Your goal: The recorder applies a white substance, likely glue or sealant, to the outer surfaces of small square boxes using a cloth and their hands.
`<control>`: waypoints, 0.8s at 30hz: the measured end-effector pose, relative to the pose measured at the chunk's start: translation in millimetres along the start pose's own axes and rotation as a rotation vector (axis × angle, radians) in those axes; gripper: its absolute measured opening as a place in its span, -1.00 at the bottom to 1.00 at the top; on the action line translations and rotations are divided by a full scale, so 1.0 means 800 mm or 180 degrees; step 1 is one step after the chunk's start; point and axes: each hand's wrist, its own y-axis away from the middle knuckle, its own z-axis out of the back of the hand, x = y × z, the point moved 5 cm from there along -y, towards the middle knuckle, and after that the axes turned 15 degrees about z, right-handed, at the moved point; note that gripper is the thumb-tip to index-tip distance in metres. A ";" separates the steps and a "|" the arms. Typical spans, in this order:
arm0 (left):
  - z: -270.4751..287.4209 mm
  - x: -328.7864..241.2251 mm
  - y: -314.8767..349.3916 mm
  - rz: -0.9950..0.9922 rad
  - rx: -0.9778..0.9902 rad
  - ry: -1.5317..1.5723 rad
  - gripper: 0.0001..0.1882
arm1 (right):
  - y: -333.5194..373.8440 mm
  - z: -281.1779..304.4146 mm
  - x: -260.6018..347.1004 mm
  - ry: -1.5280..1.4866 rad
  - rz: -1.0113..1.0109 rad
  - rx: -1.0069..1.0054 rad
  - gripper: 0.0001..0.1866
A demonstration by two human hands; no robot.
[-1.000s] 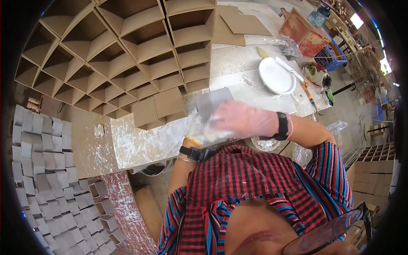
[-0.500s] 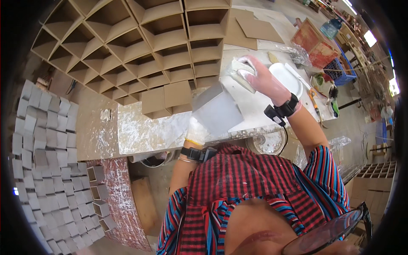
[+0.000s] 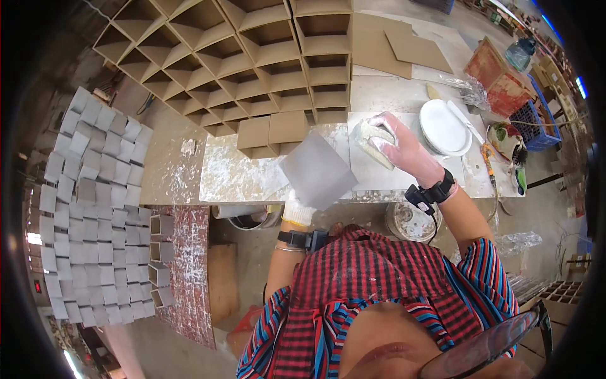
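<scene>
My left hand [image 3: 298, 210], in a white knit glove, holds a grey-coated square box [image 3: 320, 170] above the front edge of the worktable. One flat face of the box is turned up, and my fingers are hidden behind it. Just to the right, my right hand [image 3: 411, 153] is closed around a pale sponge [image 3: 374, 143] smeared with white. This hand is bare and has white on its skin. The sponge is apart from the box. A round white dish [image 3: 445, 128] of white paint lies beyond my right wrist.
Brown open boxes [image 3: 271, 82] are stacked at the back left, two more [image 3: 288, 128] before them. Many grey boxes [image 3: 95, 227] stand stacked at far left. Cardboard sheets [image 3: 416, 52], an orange-handled tool [image 3: 488, 158] and a red-stained crate [image 3: 499, 79] lie right. A bucket [image 3: 410, 221] stands below.
The box in my left hand has turned, so one face now shows where two did. My right hand has come nearer to me with the sponge. The whole view has shifted somewhat.
</scene>
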 end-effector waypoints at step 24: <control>-0.062 0.020 0.100 -0.0526 -0.1553 -0.5467 -0.52 | -0.025 -0.159 0.094 0.0656 0.2696 0.1657 -0.54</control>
